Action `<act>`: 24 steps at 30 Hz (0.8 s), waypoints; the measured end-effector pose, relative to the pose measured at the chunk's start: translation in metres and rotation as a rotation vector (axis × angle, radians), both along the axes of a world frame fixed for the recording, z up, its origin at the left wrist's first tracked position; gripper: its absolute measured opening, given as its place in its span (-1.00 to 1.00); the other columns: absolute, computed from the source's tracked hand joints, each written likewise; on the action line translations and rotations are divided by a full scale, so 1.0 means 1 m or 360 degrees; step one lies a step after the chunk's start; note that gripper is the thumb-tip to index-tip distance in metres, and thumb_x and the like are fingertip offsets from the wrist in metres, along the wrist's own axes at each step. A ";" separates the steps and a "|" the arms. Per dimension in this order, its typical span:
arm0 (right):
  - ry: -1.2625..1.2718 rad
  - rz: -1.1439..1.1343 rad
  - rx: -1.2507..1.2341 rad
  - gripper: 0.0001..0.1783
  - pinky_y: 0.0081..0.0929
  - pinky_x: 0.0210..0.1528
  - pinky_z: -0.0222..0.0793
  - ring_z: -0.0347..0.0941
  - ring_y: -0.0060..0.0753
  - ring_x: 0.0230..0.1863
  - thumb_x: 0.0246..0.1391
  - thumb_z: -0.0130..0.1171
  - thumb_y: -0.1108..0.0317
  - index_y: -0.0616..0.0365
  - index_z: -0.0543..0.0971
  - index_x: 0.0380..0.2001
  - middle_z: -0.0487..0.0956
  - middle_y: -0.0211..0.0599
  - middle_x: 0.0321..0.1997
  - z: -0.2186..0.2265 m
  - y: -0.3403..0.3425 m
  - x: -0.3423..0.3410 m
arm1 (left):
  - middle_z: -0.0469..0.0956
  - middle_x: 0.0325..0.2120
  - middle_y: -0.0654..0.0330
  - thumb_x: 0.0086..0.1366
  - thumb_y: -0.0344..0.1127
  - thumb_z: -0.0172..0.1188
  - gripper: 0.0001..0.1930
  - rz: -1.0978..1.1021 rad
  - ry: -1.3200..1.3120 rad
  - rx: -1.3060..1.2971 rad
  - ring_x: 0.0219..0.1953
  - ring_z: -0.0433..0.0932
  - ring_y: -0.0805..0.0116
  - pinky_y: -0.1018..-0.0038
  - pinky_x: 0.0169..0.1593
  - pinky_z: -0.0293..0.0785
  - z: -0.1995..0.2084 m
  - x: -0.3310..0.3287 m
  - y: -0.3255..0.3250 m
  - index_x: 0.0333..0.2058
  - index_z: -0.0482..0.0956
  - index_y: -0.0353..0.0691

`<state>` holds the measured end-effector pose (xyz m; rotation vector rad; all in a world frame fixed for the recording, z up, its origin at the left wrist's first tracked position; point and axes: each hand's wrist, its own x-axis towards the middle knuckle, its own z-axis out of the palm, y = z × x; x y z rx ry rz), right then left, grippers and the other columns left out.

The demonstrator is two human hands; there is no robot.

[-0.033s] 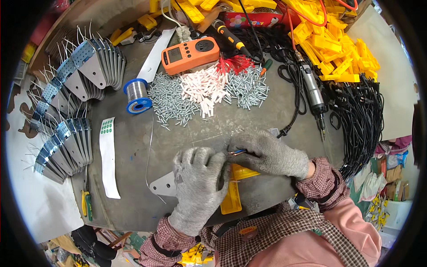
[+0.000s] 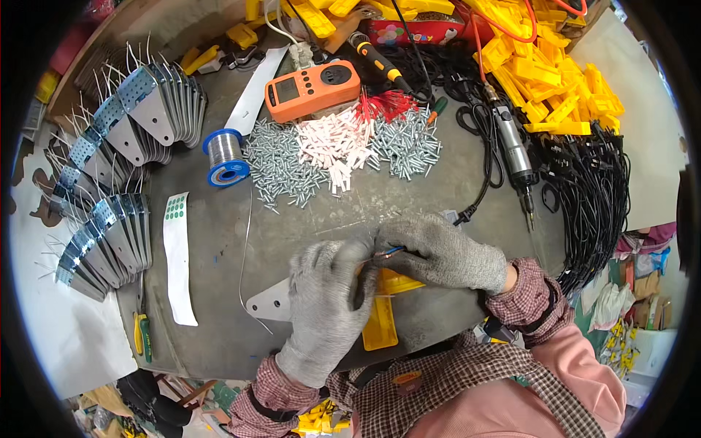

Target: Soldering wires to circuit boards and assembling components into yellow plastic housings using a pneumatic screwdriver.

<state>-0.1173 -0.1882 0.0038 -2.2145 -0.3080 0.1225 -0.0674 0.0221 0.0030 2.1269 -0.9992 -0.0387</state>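
Both hands wear grey knit gloves and meet above the near middle of the table. My right hand [image 2: 442,252] is closed on an electrical wire [image 2: 393,250], whose blue insulated strand and coppery end poke out at its fingertips. Against that coppery end, the thumb and fingers of my left hand [image 2: 325,299] are pinched together, somewhat blurred. A flat metal plate with holes [image 2: 267,304] sticks out from beneath my left hand. Under the hands lies a yellow plastic housing [image 2: 381,325], partly hidden by them.
Screws [image 2: 281,164], white sleeves [image 2: 332,146] and a solder spool [image 2: 226,157] lie beyond the hands. An orange meter [image 2: 312,90] stands behind them. Rightward are an electric screwdriver [image 2: 515,150], black cords [image 2: 591,204] and yellow housings [image 2: 555,80]; metal brackets [image 2: 109,237] line the left.
My left hand's fingers have shifted slightly right and closed in on the wire's bare end. My right hand has barely moved and still holds the wire.
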 end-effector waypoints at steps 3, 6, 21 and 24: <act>0.0147 -0.0047 0.0248 -0.71 -0.22 -0.10 0.48 0.54 0.06 -0.12 0.30 0.10 0.25 0.19 0.57 -0.04 0.57 -0.01 -0.15 -0.002 0.003 0.001 | 0.58 -0.12 0.07 0.21 -0.65 0.26 -0.69 0.0087 0.0854 -0.0465 -0.04 0.61 0.26 0.38 0.07 0.54 0.005 0.000 -0.001 -0.08 0.52 -0.28; 0.0238 -0.0133 0.0551 -0.75 -0.25 -0.07 0.44 0.47 0.00 -0.11 0.23 0.10 0.35 0.21 0.53 -0.07 0.48 -0.06 -0.12 0.004 -0.005 0.004 | 0.62 -0.15 0.08 0.30 -0.65 0.19 -0.72 0.0159 0.1306 -0.0521 -0.08 0.65 0.36 0.50 0.05 0.57 0.004 0.003 0.007 -0.04 0.48 -0.33; 0.0732 -0.0388 0.1196 -0.75 -0.65 -0.16 0.45 0.48 -0.66 -0.29 0.33 0.15 0.36 0.22 0.44 0.00 0.62 -0.37 -0.22 -0.009 0.006 0.002 | 0.66 -0.18 0.13 0.31 -0.54 0.29 -0.81 0.0181 0.1422 -0.0597 -0.15 0.63 0.45 0.53 -0.01 0.56 0.006 0.006 0.004 -0.10 0.59 -0.37; 0.0556 -0.0223 0.1089 -0.79 -0.63 -0.15 0.44 0.48 -0.67 -0.24 0.31 0.17 0.38 0.20 0.47 -0.06 0.60 -0.38 -0.21 -0.008 0.006 0.004 | 0.66 -0.21 0.14 0.29 -0.52 0.32 -0.79 0.0173 0.1302 -0.0646 -0.18 0.62 0.45 0.54 -0.03 0.56 -0.002 0.005 0.007 -0.11 0.57 -0.37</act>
